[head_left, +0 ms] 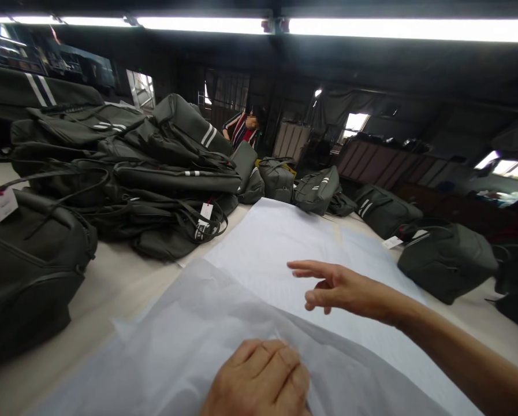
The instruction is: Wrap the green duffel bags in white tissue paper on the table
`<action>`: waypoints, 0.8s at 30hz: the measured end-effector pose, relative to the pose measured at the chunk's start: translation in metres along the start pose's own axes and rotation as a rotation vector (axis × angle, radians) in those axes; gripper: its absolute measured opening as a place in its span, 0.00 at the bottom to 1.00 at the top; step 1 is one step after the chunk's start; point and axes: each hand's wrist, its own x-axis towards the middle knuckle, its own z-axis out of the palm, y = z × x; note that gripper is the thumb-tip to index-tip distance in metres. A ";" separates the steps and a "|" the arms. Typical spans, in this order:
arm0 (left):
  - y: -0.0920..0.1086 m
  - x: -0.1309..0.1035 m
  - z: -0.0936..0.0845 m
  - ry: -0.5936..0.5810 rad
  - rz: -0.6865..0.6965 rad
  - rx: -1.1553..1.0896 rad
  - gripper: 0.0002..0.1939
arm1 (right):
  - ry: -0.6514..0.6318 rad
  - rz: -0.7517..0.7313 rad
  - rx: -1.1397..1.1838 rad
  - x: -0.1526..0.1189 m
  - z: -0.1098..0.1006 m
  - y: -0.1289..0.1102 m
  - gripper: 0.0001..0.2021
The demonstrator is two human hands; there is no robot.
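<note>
My left hand [259,378] is at the bottom middle with its fingers curled into a thin, translucent white sheet [189,323]; its fingertips are hidden. Whether the sheet is paper or plastic I cannot tell. My right hand [332,286] reaches in from the right, fingers apart and holding nothing, above more white sheeting [280,231] spread along the table. One part of the near sheet lies loosely over the flatter layer, its edge running diagonally below my right hand.
Dark green bags [176,179] with white stripes are heaped on the left of the table [124,294]. A tagged bag [29,254] stands near left. More bags [449,260] line the right side. A person [243,127] in a striped top is at the far end.
</note>
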 end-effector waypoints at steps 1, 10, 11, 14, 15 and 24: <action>-0.002 0.001 0.000 0.008 -0.015 -0.001 0.13 | 0.041 -0.020 0.083 -0.011 -0.003 -0.006 0.35; -0.004 -0.002 -0.011 -0.142 -0.266 -0.172 0.12 | -0.027 0.174 0.833 -0.097 0.070 0.004 0.40; -0.004 -0.002 -0.011 -0.146 -0.295 -0.185 0.12 | -0.024 0.197 0.870 -0.096 0.079 0.009 0.40; -0.004 -0.003 -0.011 -0.146 -0.307 -0.188 0.18 | -0.020 0.251 0.937 -0.085 0.090 0.018 0.39; -0.005 -0.002 -0.011 -0.151 -0.285 -0.183 0.21 | -0.024 0.258 0.949 -0.082 0.090 0.019 0.40; -0.009 0.006 -0.012 -0.339 -0.199 -0.097 0.24 | -0.068 0.229 0.987 -0.076 0.092 0.021 0.41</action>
